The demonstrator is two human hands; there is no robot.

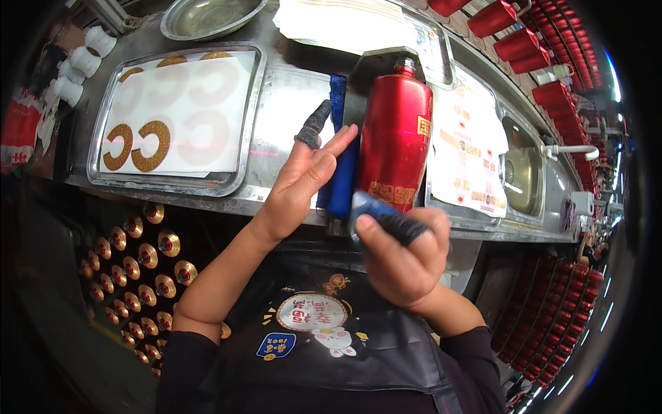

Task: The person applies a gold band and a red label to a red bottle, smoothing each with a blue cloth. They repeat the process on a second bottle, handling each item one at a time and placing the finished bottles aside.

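Dark printed apron [386, 366] lies nearest, just in front of the steel desk's [293, 90] front edge. At left, a metal tray [256, 103] sits on the desk, an open stretch of steel along its right rim. To the right of the left grip [303, 176], the red bottle [393, 131] lies on its side, base toward the front edge. That grip is released, fingers stretched out. Near the base, the right grip [407, 259] is clenched around a blurred, dark-handled tool [396, 224].
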